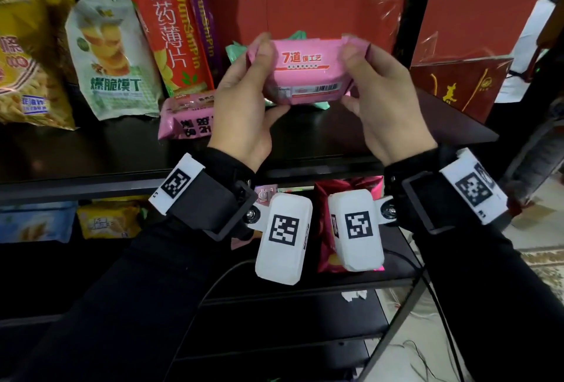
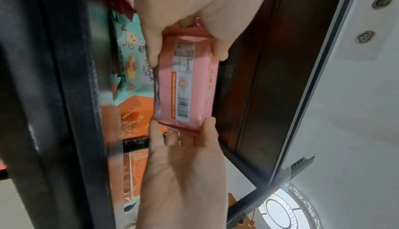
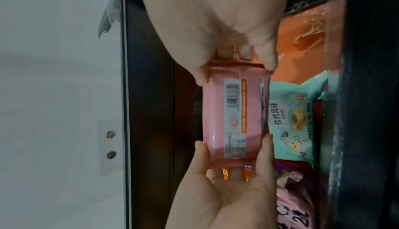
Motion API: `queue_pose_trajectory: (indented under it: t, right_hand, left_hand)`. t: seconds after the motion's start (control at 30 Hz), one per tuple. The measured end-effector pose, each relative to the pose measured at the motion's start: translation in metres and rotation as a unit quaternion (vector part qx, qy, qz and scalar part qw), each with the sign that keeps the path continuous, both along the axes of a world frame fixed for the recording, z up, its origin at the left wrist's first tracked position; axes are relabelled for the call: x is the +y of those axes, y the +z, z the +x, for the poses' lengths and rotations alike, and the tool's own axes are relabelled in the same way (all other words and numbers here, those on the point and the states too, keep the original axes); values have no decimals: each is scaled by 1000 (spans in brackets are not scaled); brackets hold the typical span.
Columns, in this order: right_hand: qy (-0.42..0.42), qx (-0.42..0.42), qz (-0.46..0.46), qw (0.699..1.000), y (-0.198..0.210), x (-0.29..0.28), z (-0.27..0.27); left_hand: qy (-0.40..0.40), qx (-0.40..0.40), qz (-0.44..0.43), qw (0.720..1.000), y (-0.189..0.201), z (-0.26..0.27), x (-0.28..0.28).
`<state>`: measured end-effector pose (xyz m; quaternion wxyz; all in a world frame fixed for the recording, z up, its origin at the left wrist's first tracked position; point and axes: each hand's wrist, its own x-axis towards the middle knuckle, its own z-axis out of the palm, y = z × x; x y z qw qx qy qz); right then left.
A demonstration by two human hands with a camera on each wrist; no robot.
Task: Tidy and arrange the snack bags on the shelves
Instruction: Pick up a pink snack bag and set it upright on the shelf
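Observation:
I hold a pink snack pack [image 1: 308,76] crosswise in front of the upper shelf [image 1: 335,137], a little above its board. My left hand [image 1: 253,82] grips its left end, thumb below and fingers over the top. My right hand [image 1: 366,76] grips the right end the same way. In the left wrist view, the left hand [image 2: 185,10] clasps the pack [image 2: 187,82] at the nutrition-table end and the right hand [image 2: 183,173] holds the barcode end. The right wrist view shows the pack [image 3: 235,113] between the right hand [image 3: 215,19] and left hand [image 3: 226,195].
Behind the pack stands a mint-green pack [image 1: 236,50]. A second pink pack [image 1: 186,119] lies to the left, beside upright orange-red [image 1: 171,30], purple [image 1: 204,15], green-white [image 1: 113,55] and yellow [image 1: 24,61] bags. A red gift bag [image 1: 457,82] stands right. More bags [image 1: 106,220] fill the lower shelf.

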<state>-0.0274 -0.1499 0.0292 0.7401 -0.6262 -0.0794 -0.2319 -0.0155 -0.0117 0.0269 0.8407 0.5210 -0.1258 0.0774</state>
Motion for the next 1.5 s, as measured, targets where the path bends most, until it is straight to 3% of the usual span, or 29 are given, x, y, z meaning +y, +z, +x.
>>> queue_pose_trajectory:
  t: [0.3,0.47,0.53,0.67,0.73,0.83,0.93,1.17,1.4,1.5]
  right_hand:
    - [77,35,151,985,9,-2,-9]
    - [193,184,157,951,15,-22,-2]
    - [210,206,145,945,17,-24,-2]
    - [142,124,190,964,13,-19,2]
    - [135,65,216,965,8,-19,4]
    - [144,6,79,986,0,-20,2]
    - [113,26,-13,993,-4,-26,4]
    - [72,42,58,995,-3,-12,3]
    - [6,36,67,997,-4,-2,5]
    - [2,32,95,995,-3,-3,4]
  left_hand:
    - [-32,-54,8,998,4,2,-1]
    - [-37,-94,34,994,4,4,0]
    - [-38,-102,46,993,2,6,1]
    - [-62,-66,-18,996,4,10,4]
    - [-61,-35,22,997,6,13,8]
    - [-58,-1,130,990,3,15,13]
    - [-39,-10,181,983,0,17,19]
    - [-25,-4,149,989,-3,11,6]
    - [18,10,106,994,-5,11,-7]
    - [-5,15,96,995,-4,11,-5]
